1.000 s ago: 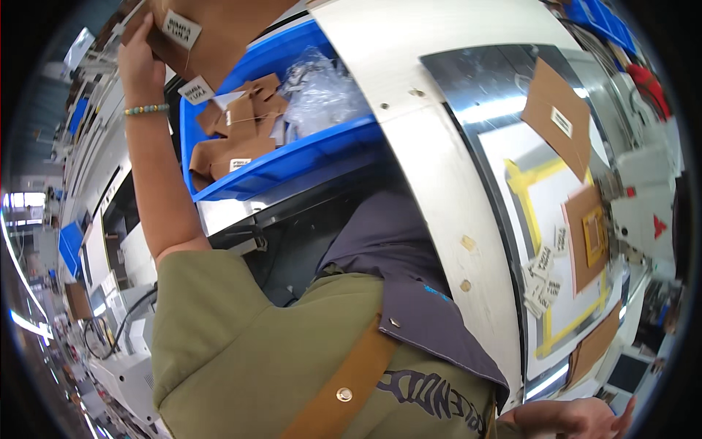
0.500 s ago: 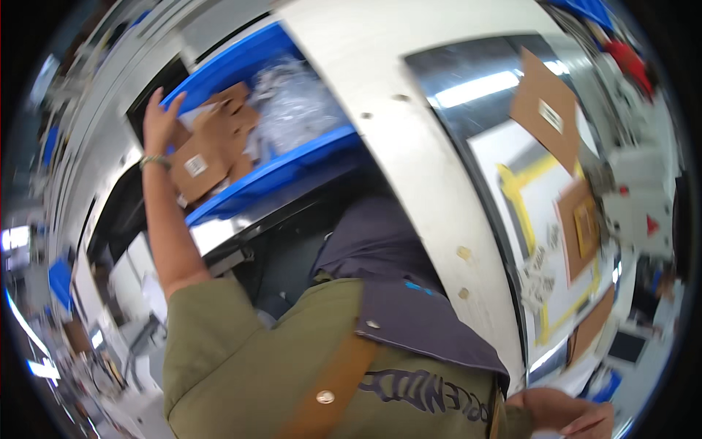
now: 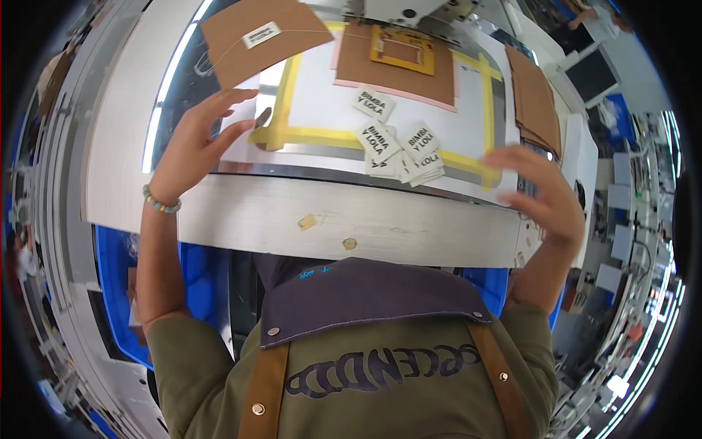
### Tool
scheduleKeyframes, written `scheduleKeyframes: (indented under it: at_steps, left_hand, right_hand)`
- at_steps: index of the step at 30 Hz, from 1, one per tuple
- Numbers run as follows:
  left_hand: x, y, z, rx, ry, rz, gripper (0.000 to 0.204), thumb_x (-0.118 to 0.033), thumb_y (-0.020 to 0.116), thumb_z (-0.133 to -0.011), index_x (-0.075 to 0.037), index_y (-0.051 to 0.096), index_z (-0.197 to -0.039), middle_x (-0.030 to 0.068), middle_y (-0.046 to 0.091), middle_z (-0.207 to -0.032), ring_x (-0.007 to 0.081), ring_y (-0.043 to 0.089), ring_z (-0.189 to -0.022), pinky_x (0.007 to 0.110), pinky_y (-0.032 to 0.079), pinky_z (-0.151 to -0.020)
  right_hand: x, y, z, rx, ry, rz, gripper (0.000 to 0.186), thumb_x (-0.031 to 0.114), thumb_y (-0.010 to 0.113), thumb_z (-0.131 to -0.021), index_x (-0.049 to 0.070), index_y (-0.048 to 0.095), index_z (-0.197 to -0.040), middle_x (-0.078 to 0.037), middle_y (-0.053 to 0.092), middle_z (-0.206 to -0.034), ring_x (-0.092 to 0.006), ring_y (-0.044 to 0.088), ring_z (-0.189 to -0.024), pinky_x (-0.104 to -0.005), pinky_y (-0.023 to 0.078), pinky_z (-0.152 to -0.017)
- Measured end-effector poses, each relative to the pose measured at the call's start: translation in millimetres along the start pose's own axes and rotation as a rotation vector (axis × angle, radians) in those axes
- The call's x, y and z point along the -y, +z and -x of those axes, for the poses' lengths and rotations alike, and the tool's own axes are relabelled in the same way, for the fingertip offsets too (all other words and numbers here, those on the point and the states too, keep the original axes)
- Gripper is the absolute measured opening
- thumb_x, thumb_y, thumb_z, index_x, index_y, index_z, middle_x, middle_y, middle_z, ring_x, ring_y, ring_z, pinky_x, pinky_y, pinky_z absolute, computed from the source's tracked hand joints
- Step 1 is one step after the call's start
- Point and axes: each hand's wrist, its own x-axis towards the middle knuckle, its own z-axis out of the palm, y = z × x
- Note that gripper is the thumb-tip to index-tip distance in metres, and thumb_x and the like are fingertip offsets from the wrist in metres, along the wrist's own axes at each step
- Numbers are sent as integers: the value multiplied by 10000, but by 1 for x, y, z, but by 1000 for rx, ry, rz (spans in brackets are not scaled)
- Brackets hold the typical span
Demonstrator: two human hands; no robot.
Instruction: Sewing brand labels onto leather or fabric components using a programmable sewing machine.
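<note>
My left hand (image 3: 196,145) hovers over the near left of the work plate, its fingers apart and nothing in them. Close to its fingertips lies a small dark object (image 3: 263,116), too small to name. Beyond that hand is a brown sheet (image 3: 232,55) with a white label. On the right, my right hand (image 3: 540,192) is slightly blurred, fingers spread, above the plate's near right corner. Between the hands lies a loose pile of white printed labels (image 3: 398,150). Farther back, a yellow frame (image 3: 379,50) rests on a brown piece with a pink edge (image 3: 398,85).
A sewing machine head (image 3: 406,10) stands at the far edge. Yellow tape (image 3: 322,137) borders the white sheet. Several brown pieces (image 3: 537,106) are stacked on the right. A blue bin (image 3: 113,293) sits below the table at left.
The view has swung from the blue bin to the table. My left hand has left the bin and its brown pieces. My right hand has come up over the plate.
</note>
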Motion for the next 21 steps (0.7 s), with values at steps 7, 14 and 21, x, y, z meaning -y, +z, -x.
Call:
scheduleKeyframes:
  at_steps: [7, 14, 21]
  left_hand:
    - [29, 53, -104, -82, 303, -308, 496, -199, 678, -1022, -89, 568, -1493, 109, 520, -1594, 347, 476, -1459, 455, 427, -1198]
    - [57, 54, -123, -213, 352, -576, 479, -206, 683, -1014, -57, 596, -1460, 100, 551, -1573, 374, 436, -1498, 490, 387, -1227]
    - [-22, 61, -104, 3, 326, -153, 379, -143, 733, -970, -56, 700, -1337, 105, 699, -1372, 337, 610, -1305, 442, 487, -1107]
  right_hand:
    - [-79, 34, -11, -342, 285, 97, 394, 194, 691, -1003, 62, 668, -1374, -142, 642, -1445, -298, 587, -1358, -400, 412, -1171]
    - [-106, 36, -34, -429, 160, 422, 389, 210, 719, -989, 71, 689, -1351, -124, 664, -1417, -303, 597, -1344, -404, 455, -1142]
    - [-69, 48, -73, -226, 77, -18, 341, 119, 758, -938, 45, 744, -1271, -128, 727, -1255, -242, 679, -1059, -370, 530, -988]
